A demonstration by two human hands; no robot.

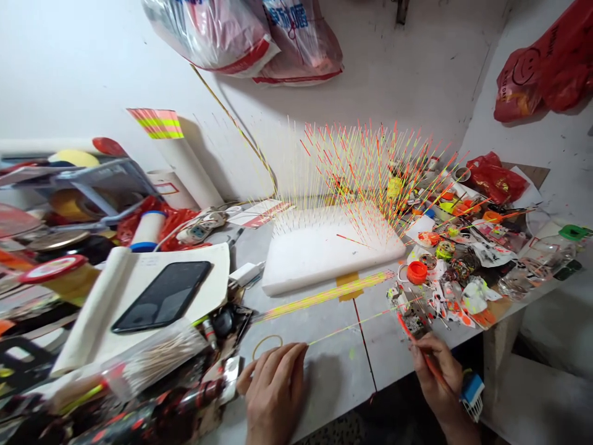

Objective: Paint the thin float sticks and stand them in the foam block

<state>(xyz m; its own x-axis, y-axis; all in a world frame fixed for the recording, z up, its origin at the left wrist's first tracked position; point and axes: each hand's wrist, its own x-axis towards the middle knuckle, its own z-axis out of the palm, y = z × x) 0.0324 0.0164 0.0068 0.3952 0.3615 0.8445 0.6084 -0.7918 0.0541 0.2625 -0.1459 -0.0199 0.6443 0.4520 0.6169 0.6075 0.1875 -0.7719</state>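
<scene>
My left hand point(277, 389) is closed at the table's front, its fingertips pinching one end of a thin painted stick point(352, 324). The stick reaches out to the right, yellow-green with pink parts. My right hand point(438, 368) grips an orange-handled paintbrush point(432, 366) like a pen, close to the stick's far end; whether the bristles touch it I cannot tell. Behind both hands lies a bundle of yellow and pink sticks point(328, 293). Beyond it a white foam block point(324, 269) carries many upright thin sticks point(356, 173) with red, orange and yellow bands.
Paint-stained pots and a red cap point(417, 272) crowd the right side. On the left are a phone point(162, 295) on an open notebook point(99, 321), a bag of cotton swabs point(160, 358) and jars. Plastic bags point(222, 37) hang on the wall above.
</scene>
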